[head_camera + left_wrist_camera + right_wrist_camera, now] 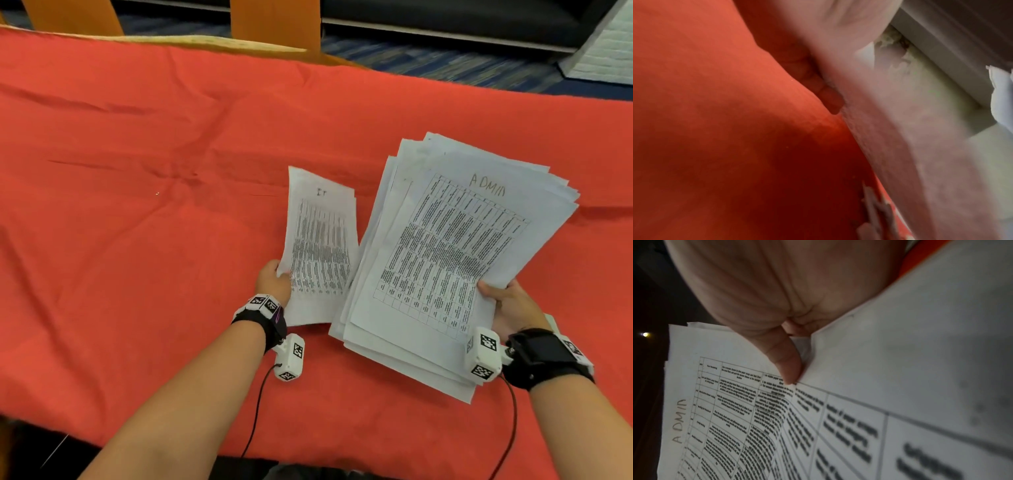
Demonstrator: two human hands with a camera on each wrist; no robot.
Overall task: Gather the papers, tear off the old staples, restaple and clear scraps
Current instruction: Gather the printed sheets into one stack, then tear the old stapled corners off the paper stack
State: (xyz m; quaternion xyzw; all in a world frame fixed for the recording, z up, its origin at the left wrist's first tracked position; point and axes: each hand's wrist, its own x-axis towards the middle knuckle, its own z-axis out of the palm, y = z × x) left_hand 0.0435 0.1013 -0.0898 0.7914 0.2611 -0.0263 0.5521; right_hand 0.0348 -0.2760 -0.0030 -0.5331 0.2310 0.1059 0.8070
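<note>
- A red cloth (171, 240) covers a table, with orange chair backs (275, 20) beyond its far edge.
- A thick, uneven stack of papers (445, 260), its top sheet handwritten "ADMIN", is lifted above the cloth's near right side.
- The right hand (510, 305) grips the stack's right edge, thumb on top.
- A thinner set of papers (318, 246) stands just left of the stack.
- The left hand (272, 281) pinches that set's lower left edge.

White papers (455, 246) printed with black tables lie over a red-orange cloth (137, 171); black wristbands (544, 356) carry black-and-white checkered tags.
</note>
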